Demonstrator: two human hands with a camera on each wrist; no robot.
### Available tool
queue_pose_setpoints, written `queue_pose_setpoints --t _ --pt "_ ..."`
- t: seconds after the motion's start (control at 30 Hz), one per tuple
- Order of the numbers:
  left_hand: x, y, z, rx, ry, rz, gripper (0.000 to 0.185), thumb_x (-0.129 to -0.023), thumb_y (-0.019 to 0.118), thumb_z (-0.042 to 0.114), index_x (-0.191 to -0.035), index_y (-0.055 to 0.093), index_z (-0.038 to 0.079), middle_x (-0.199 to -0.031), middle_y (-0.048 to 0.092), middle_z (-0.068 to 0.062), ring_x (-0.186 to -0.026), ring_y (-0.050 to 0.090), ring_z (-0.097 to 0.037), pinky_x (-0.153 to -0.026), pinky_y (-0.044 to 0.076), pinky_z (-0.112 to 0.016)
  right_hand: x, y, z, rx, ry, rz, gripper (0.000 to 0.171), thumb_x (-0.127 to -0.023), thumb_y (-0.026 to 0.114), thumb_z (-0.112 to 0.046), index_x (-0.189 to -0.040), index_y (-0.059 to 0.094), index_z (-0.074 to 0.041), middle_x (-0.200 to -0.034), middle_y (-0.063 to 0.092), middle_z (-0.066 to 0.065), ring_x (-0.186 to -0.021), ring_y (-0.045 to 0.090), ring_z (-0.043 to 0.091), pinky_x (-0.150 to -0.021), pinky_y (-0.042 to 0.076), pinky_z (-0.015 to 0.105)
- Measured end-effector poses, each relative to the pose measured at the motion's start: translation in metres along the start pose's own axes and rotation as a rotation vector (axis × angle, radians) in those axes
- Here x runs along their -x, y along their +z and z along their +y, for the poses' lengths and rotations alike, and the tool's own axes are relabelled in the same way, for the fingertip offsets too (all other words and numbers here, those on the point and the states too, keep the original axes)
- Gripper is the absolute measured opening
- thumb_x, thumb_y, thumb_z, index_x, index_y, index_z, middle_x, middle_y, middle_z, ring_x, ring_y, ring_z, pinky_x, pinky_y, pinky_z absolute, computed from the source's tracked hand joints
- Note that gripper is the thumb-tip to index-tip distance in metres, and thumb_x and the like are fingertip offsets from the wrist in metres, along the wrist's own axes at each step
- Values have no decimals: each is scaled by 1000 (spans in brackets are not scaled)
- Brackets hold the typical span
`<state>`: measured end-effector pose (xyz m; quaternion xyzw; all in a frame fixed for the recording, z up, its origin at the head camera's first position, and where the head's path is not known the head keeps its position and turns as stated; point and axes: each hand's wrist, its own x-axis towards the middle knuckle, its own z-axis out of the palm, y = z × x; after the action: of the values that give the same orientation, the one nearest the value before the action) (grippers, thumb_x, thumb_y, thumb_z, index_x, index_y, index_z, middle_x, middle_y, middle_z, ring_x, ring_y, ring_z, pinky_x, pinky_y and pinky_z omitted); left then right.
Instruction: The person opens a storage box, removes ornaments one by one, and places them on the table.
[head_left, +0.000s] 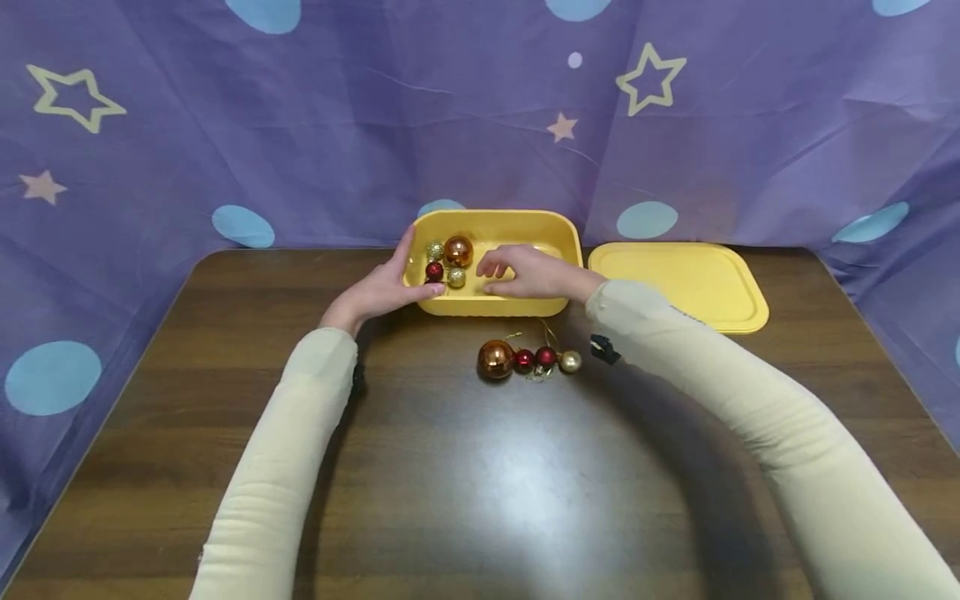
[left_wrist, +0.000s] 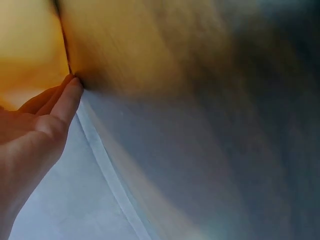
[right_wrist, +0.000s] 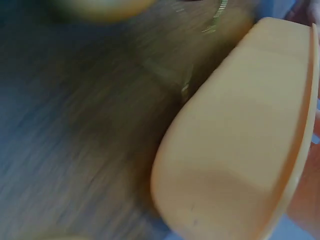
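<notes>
Yellow box point(head_left: 495, 305) and baubles point(head_left: 447, 261): no writing.

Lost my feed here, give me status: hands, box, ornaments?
Left hand open against yellow box side. Right hand inside box, grip unclear. Four ornaments in, four ornaments on table. Lid off, right.

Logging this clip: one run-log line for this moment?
left hand steadies yellow box | right hand inside box | four baubles on table
</notes>
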<state>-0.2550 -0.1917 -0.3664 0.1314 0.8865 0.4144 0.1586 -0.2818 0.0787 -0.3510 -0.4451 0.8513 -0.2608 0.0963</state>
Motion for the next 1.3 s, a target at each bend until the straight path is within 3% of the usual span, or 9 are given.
queue_pose_setpoints --t 0.2,0.47,0.53,0.6,0.73,0.83,0.97,1.1,1.3 --pt "4 -4 -8 -29 -25 9 111 -87 69 43 -152 -20 28 -157 8 -25 -138 23 -43 -112 19 -51 -18 11 -2 -25 14 -20 35 -91 67 -15 -121 62 2 -117 62 15 -103 58 26 -91 47 37" --pt "7 -2 -13 -8 -19 6 113 -86 71 42 -152 -20 26 -157 4 -24 -139 20 -44 -113 16 -52 -22 20 7 -38 33 -30 37 -90 68 -12 -123 60 3 -118 62 17 -103 60 29 -92 47 36" --pt "7 -1 -12 -10 -9 8 113 -87 70 42 -152 -20 26 -157 6 -25 -138 22 -44 -113 17 -52 -22 21 9 -49 43 -20 40 -90 68 -13 -127 59 1 -122 60 16 -102 61 28 -92 47 35" --pt "12 -1 0 -5 -6 0 111 -88 70 38 -153 -19 22 -156 8 -28 -137 23 -45 -112 18 -52 -22 23 11 -68 50 -16 43 -91 67 -13 -131 57 0 -127 58 16 -102 61 27 -91 48 34" --pt "9 2 1 9 5 -4 110 -88 70 37 -153 -18 24 -155 9 -28 -137 24 -45 -112 19 -53 -25 26 14 -78 42 -24 48 -92 66 -12 -136 53 -3 -133 55 15 -103 61 26 -92 47 34" --pt "2 4 -11 3 8 -1 112 -87 71 40 -152 -19 28 -157 7 -25 -137 24 -44 -112 19 -52 -31 30 15 -52 14 -48 50 -91 66 -11 -138 51 -4 -134 54 15 -106 60 27 -94 46 35" --pt "4 1 -14 -13 -3 -9 112 -87 70 41 -152 -21 27 -157 6 -26 -137 23 -45 -112 19 -52 -38 32 13 -7 -18 -75 51 -91 66 -9 -139 50 -4 -135 53 14 -104 59 26 -94 45 33" --pt "5 -2 -16 -30 -15 -6 113 -87 70 42 -151 -21 27 -156 7 -27 -136 25 -45 -111 20 -53 -43 32 11 -47 -34 -81 46 -88 68 -5 -132 54 -1 -131 56 13 -99 61 25 -92 46 31" --pt "3 -3 -15 -26 -30 -8 112 -87 70 43 -151 -22 28 -157 4 -25 -138 22 -43 -112 19 -52 -47 32 12 -69 -48 -87 22 -87 68 -2 -108 61 -1 -109 64 10 -95 62 23 -88 48 27"
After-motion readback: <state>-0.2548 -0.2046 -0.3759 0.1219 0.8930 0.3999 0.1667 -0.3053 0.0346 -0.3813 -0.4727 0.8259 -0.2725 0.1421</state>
